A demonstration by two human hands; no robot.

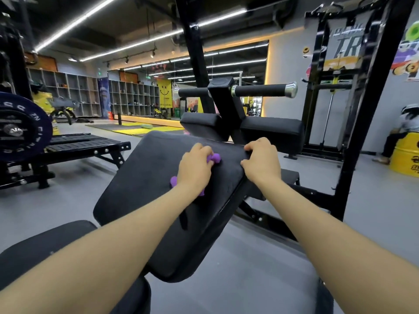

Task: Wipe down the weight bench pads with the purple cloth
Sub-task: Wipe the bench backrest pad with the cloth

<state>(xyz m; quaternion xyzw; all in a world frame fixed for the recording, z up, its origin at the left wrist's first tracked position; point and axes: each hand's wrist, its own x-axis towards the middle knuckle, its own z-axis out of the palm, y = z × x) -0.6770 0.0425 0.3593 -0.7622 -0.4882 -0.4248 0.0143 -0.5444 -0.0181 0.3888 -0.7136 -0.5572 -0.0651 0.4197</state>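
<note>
Two hands on black bench pad (145, 189), left hand (196, 167) clutching purple cloth (214, 158), right hand (263, 163) gripping pad's edge

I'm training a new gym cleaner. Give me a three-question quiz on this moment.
1. True or false: the left hand holds the purple cloth on the big pad.
2. What does the right hand grip?
A. the pad's edge
B. the roller handle
C. a weight plate
3. Which smaller pads lie beyond the hands, wiped or untouched now?

Key: 1 true; 2 A; 3 untouched.
</note>
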